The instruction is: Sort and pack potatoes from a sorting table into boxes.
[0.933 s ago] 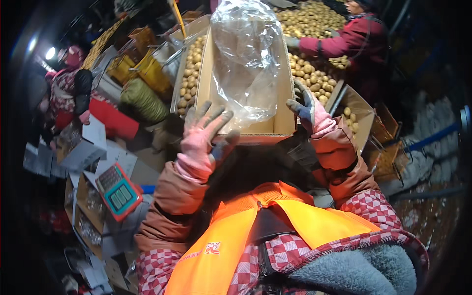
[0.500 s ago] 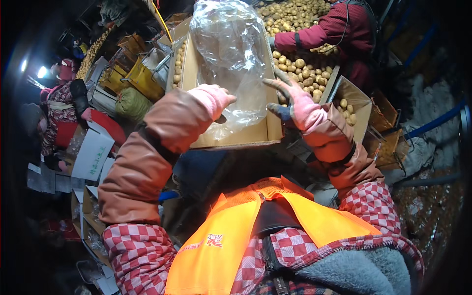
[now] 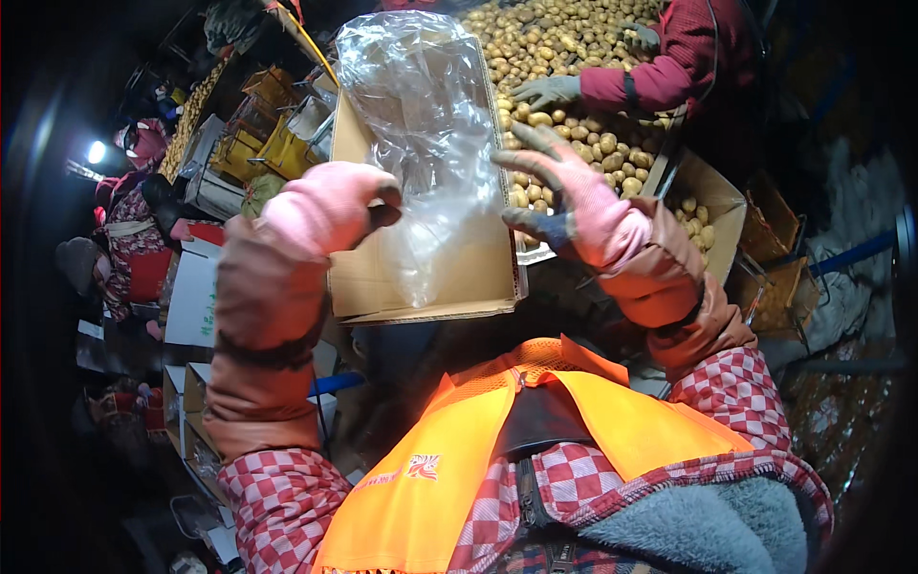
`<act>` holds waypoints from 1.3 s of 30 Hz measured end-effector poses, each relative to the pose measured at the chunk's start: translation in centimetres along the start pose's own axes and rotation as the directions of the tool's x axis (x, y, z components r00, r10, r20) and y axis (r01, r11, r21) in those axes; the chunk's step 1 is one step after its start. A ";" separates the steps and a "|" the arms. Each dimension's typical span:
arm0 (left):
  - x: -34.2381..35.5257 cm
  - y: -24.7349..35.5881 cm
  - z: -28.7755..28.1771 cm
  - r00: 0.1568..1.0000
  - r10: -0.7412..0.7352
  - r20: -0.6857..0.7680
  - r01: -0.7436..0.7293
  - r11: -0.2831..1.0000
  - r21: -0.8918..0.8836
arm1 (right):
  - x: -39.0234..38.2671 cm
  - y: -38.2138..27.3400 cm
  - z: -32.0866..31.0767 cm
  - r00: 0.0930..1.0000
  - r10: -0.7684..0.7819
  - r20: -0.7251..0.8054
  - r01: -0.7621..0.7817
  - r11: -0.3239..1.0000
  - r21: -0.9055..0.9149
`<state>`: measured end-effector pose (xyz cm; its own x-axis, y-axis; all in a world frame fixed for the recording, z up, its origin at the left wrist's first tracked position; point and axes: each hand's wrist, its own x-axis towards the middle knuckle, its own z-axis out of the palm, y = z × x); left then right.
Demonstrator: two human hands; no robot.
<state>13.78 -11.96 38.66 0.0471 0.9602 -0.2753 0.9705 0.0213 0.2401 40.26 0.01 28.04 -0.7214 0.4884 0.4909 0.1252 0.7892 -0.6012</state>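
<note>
Pinching w/ your left hand (image 3: 325,206): the pink-gloved fingers are curling shut against the left side of the clear plastic bag (image 3: 426,134), though the actual pinch pt is hidden behind the glove. Your right hand (image 3: 574,206) is hovering just right of the bag w/ fingers spread; can't tell if the fingertips are touching the film. Bag is standing up inside the cardboard box (image 3: 449,282), bottom end sagging toward the box's near wall. Beyond the box, on its right, a heap of potatoes (image 3: 574,38) is lying, & another person's gloved hand (image 3: 547,91) in a red sleeve is resting on them. Left of the box, yellow crates (image 3: 263,143) are stacking up.
</note>
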 end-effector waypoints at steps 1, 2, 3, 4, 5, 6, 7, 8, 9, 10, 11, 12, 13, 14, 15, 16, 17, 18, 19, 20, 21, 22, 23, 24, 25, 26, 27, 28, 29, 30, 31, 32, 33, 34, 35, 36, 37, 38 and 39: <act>-1.2 -0.2 -0.9 0.994 0.076 -0.085 -0.081 0.995 -0.057 | 0.6 0.3 -0.8 0.997 -0.079 0.013 0.079 0.997 -0.019; -2.2 -0.4 -1.2 0.949 0.243 -0.201 -0.254 0.967 -0.029 | 1.3 0.2 -1.1 0.992 -0.117 0.041 0.120 0.990 -0.069; -3.2 -0.4 -1.3 0.889 0.350 -0.296 -0.372 0.928 -0.020 | 2.0 -0.1 -1.3 0.986 -0.151 0.072 0.159 0.981 -0.114; -3.8 -0.3 -1.1 0.875 0.376 -0.306 -0.395 0.919 -0.001 | 2.8 -0.6 -1.0 0.980 -0.163 0.111 0.178 0.975 -0.134; -4.4 -0.2 -0.8 0.862 0.400 -0.311 -0.417 0.909 0.012 | 3.6 -1.4 -0.6 0.971 -0.196 0.136 0.217 0.963 -0.160; -4.7 0.1 -0.3 0.843 0.441 -0.308 -0.463 0.887 0.003 | 4.6 -2.0 -0.1 0.956 -0.223 0.192 0.259 0.947 -0.191; -5.1 0.2 0.0 0.792 0.511 -0.334 -0.523 0.850 0.061 | 5.6 -2.9 0.8 0.930 -0.320 0.183 0.348 0.925 -0.150; -5.5 0.6 0.4 0.806 0.519 -0.285 -0.536 0.844 0.021 | 6.5 -3.1 0.6 0.905 -0.327 0.272 0.382 0.906 -0.181; -5.7 0.5 0.5 0.830 0.509 -0.228 -0.524 0.852 -0.003 | 7.4 -3.3 0.9 0.865 -0.312 0.392 0.407 0.894 -0.189; -6.4 0.5 0.6 0.871 0.447 -0.203 -0.482 0.857 -0.182 | 7.6 -3.3 0.3 0.831 -0.340 0.440 0.449 0.877 -0.172; -6.8 0.2 0.5 0.908 0.393 -0.143 -0.418 0.837 -0.353 | 7.9 -3.0 -0.2 0.810 -0.360 0.464 0.444 0.892 -0.084; -7.0 -0.4 0.2 0.967 0.226 -0.118 -0.254 0.822 -0.510 | 7.7 -2.6 -0.9 0.801 -0.451 0.392 0.497 0.868 -0.016; -7.2 -1.0 0.1 0.998 0.054 -0.027 -0.059 0.753 -0.655 | 7.1 -2.0 -2.0 0.795 -0.489 0.360 0.515 0.857 0.025; -6.8 -2.2 -0.2 0.988 -0.059 -0.145 -0.046 0.775 -0.630 | 6.7 -1.7 -2.1 0.802 -0.521 0.292 0.541 0.841 0.017; -6.0 -3.0 -0.2 0.957 -0.110 -0.269 -0.116 0.703 -0.701 | 6.3 -1.3 -2.8 0.817 -0.500 0.288 0.507 0.860 0.055; -4.9 -4.2 -0.3 0.948 -0.061 -0.312 -0.143 0.795 -0.590 | 5.9 -1.1 -2.8 0.825 -0.496 0.271 0.503 0.863 0.049; -3.6 -5.3 -0.4 0.939 -0.009 -0.343 -0.168 0.860 -0.482 | 5.6 -1.0 -2.8 0.838 -0.458 0.297 0.477 0.879 0.011; -1.8 -6.2 -0.1 0.900 0.142 -0.412 -0.225 0.961 -0.159 | 5.4 -1.0 -2.6 0.837 -0.485 0.252 0.491 0.870 0.040; 0.0 -6.7 0.5 0.798 0.390 -0.459 -0.328 0.921 0.212 | 5.2 -1.1 -2.3 0.852 -0.463 0.245 0.472 0.881 0.022; 1.7 -6.9 1.3 0.862 0.322 -0.392 -0.291 0.947 0.139 | 5.2 -1.2 -2.0 0.861 -0.443 0.250 0.460 0.888 -0.011; 3.6 -6.5 2.2 0.910 0.275 -0.310 -0.250 0.961 0.120 | 5.2 -1.4 -1.9 0.870 -0.433 0.237 0.445 0.896 0.003; 5.2 -6.9 2.1 0.922 0.363 -0.135 -0.353 0.931 0.089 | 5.1 -1.5 -1.8 0.884 -0.415 0.215 0.423 0.906 0.008; 6.6 -7.0 1.9 0.880 0.475 0.019 -0.475 0.876 0.084 | 5.1 -1.6 -1.9 0.893 -0.422 0.153 0.422 0.906 0.036; 7.2 -7.1 1.9 0.903 0.427 0.044 -0.417 0.896 -0.152 | 4.8 -1.7 -2.2 0.900 -0.392 0.193 0.391 0.919 0.041; 7.6 -7.3 1.4 0.919 0.387 0.076 -0.336 0.868 -0.366 | 4.8 -1.7 -2.7 0.897 -0.328 0.296 0.336 0.941 0.022; 7.7 -7.4 0.7 0.952 0.306 0.010 -0.253 0.806 -0.535 | 4.5 -1.8 -3.3 0.908 -0.276 0.316 0.256 0.961 0.104; 7.6 -8.1 -0.7 0.969 0.235 -0.072 -0.239 0.834 -0.497 | 4.6 -1.9 -3.8 0.896 -0.210 0.390 0.163 0.975 0.150; 6.9 -8.1 -1.4 0.952 0.259 -0.164 -0.295 0.629 -0.719 | 4.5 -2.1 -4.6 0.924 -0.213 0.319 0.108 0.943 0.316; 6.3 -8.1 -2.2 0.968 0.134 -0.214 -0.251 0.428 -0.868 | 4.8 -2.5 -5.7 0.945 -0.267 0.191 0.183 0.912 0.368; 5.6 -7.8 -2.9 0.933 0.243 -0.266 -0.346 0.394 -0.852 | 5.6 -2.6 -5.9 0.972 -0.206 0.110 0.156 0.923 0.352; 4.7 -7.4 -3.7 0.928 0.260 -0.266 -0.355 0.405 -0.843 | 6.6 -3.0 -6.0 0.974 -0.226 -0.033 0.221 0.897 0.382; 4.0 -6.6 -4.2 0.919 0.288 -0.270 -0.380 0.464 -0.800 | 7.7 -3.3 -6.0 0.971 -0.232 -0.056 0.239 0.940 0.244; 3.4 -5.5 -4.7 0.925 0.268 -0.268 -0.369 0.475 -0.799 | 8.9 -3.7 -5.9 0.959 -0.270 -0.084 0.278 0.953 0.123; 2.8 -4.3 -5.1 0.934 0.277 -0.226 -0.346 0.541 -0.766 | 10.6 -3.7 -5.8 0.890 -0.448 -0.082 0.435 0.889 -0.142; 2.3 -2.7 -5.5 0.917 0.344 -0.203 -0.372 0.550 -0.748 | 11.4 -4.0 -5.5 0.892 -0.449 -0.043 0.419 0.860 -0.291; 2.0 -1.4 -5.8 0.913 0.348 -0.214 -0.398 0.640 -0.657 | 11.9 -4.0 -5.5 0.887 -0.461 0.022 0.448 0.848 -0.283; 1.0 -0.4 -6.3 0.939 0.281 -0.197 -0.341 0.695 -0.632 | 12.3 -4.1 -5.4 0.869 -0.487 0.093 0.495 0.848 -0.190; -0.2 0.3 -6.8 0.953 0.239 -0.187 -0.299 0.630 -0.717 | 12.2 -4.1 -5.4 0.908 -0.396 0.136 0.393 0.918 0.046; -1.3 0.7 -7.2 0.962 0.206 -0.179 -0.266 0.548 -0.793 | 12.0 -4.1 -5.4 0.922 -0.331 0.199 0.243 0.898 0.367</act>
<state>12.69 -11.19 45.90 0.2032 0.9780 -0.0482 0.3314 -0.0224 0.9432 34.75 4.64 39.79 -0.8426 0.1145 0.5262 -0.3131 0.6908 -0.6517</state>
